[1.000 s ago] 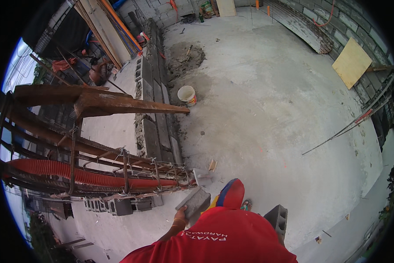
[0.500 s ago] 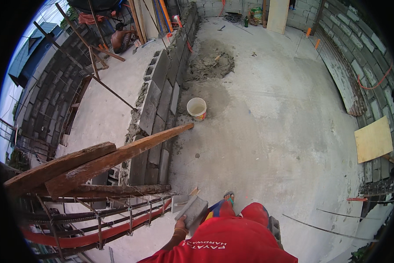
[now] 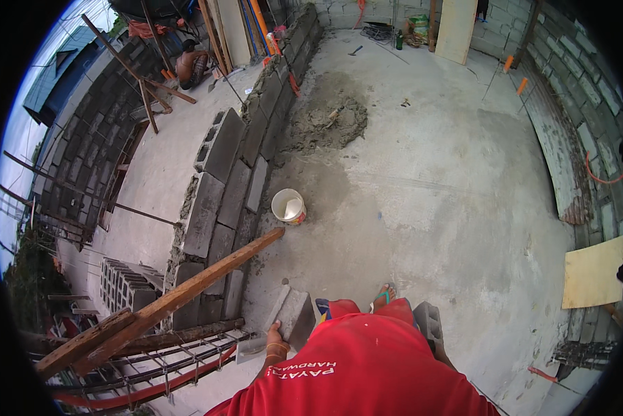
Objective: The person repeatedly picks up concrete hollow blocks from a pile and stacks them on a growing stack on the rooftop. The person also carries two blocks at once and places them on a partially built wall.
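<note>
My left hand (image 3: 276,338) is closed on the edge of a grey concrete hollow block (image 3: 294,313), carried beside my left thigh. Just left of that hand is a flat grey piece (image 3: 249,348), whose kind I cannot make out. A second concrete hollow block (image 3: 429,322) hangs at my right side, its hollow end showing. My right hand (image 3: 442,355) is at that block, with its fingers mostly hidden by the block and my red shirt. Ahead on the floor stands a white bucket (image 3: 288,206), next to the low block wall (image 3: 223,201).
A wooden beam (image 3: 207,277) juts across the wall at the left, above a rebar cage (image 3: 173,364). Wet mortar (image 3: 325,125) lies heaped beyond the bucket. Another person (image 3: 189,64) crouches past the wall. A plywood sheet (image 3: 593,272) leans at the right.
I have stepped forward, and a sandalled foot now shows further right. The bucket and beam end appear lower and further left in view. Both blocks stay at my sides.
</note>
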Demonstrator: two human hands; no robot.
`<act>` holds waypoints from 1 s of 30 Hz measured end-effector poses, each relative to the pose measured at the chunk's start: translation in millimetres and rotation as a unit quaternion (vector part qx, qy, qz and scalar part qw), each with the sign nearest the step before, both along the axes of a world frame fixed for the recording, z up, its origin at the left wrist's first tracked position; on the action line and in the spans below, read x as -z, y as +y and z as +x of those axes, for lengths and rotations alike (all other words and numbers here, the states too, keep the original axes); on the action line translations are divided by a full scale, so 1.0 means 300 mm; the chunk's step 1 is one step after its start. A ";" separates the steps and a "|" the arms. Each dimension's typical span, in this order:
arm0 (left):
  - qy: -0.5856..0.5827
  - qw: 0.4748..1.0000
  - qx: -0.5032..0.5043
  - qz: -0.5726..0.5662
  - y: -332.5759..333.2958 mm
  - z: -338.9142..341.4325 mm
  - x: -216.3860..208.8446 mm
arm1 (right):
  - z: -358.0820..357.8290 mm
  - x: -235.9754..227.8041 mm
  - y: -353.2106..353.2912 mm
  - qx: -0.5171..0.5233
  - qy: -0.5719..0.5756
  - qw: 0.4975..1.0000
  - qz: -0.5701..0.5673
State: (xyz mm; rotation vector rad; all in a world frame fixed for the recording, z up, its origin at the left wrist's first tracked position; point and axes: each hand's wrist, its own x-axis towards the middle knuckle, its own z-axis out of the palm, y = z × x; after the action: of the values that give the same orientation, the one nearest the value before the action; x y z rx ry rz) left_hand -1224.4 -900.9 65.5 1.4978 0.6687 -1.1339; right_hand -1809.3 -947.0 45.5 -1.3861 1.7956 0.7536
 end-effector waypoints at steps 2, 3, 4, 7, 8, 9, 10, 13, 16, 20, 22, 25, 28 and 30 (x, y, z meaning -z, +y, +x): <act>-0.031 0.999 -0.002 0.034 -0.168 -0.064 -0.045 | -0.063 -0.016 -0.201 -0.019 -0.001 1.000 -0.005; -0.029 0.999 0.003 0.038 -0.243 -0.095 -0.058 | -0.093 -0.026 -0.296 -0.028 0.003 1.000 -0.005; -0.026 0.999 0.009 0.042 -0.329 -0.106 -0.065 | -0.120 -0.036 -0.394 -0.038 0.002 0.999 -0.008; -0.024 0.997 0.027 0.063 -0.566 -0.141 -0.038 | -0.167 -0.057 -0.679 -0.052 0.004 0.999 -0.008; -0.022 0.997 0.035 0.072 -0.661 -0.150 -0.011 | -0.176 -0.061 -0.780 -0.049 0.005 0.999 -0.010; -0.018 0.998 0.037 0.056 -0.755 -0.156 0.020 | -0.180 -0.066 -0.880 -0.052 0.006 0.999 -0.006; -0.010 0.998 0.036 0.045 -0.843 -0.170 0.051 | -0.185 -0.069 -0.979 -0.051 0.007 0.999 -0.003; 0.012 0.999 0.011 0.031 -1.148 -0.228 0.124 | -0.214 -0.113 -1.299 -0.049 0.024 0.998 0.011; 0.028 1.000 -0.002 0.013 -1.415 -0.262 0.099 | -0.252 -0.186 -1.620 -0.049 0.034 0.998 0.024; 0.025 1.000 -0.004 0.001 -1.798 -0.272 0.051 | -0.291 -0.262 -1.992 -0.040 0.041 0.998 0.023; 0.007 1.000 -0.002 -0.001 -1.992 -0.265 0.039 | -0.298 -0.265 -2.165 -0.033 0.039 0.998 0.020; 0.004 1.000 -0.008 -0.015 -2.277 -0.291 0.027 | -0.307 -0.216 -2.431 -0.031 0.031 0.999 0.020; -0.016 1.000 -0.019 -0.011 -2.577 -0.337 0.009 | -0.318 -0.131 -2.740 -0.028 0.016 0.999 0.017; -0.015 0.999 -0.035 -0.022 -2.813 -0.361 0.002 | -0.343 -0.073 -2.974 -0.021 0.002 1.000 0.013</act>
State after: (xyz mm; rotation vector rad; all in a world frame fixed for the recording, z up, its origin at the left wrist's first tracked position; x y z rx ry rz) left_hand -1332.8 -1744.7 64.8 1.4414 0.6664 -1.0635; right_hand -1912.3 -1839.3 67.3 -1.4106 1.7595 0.7997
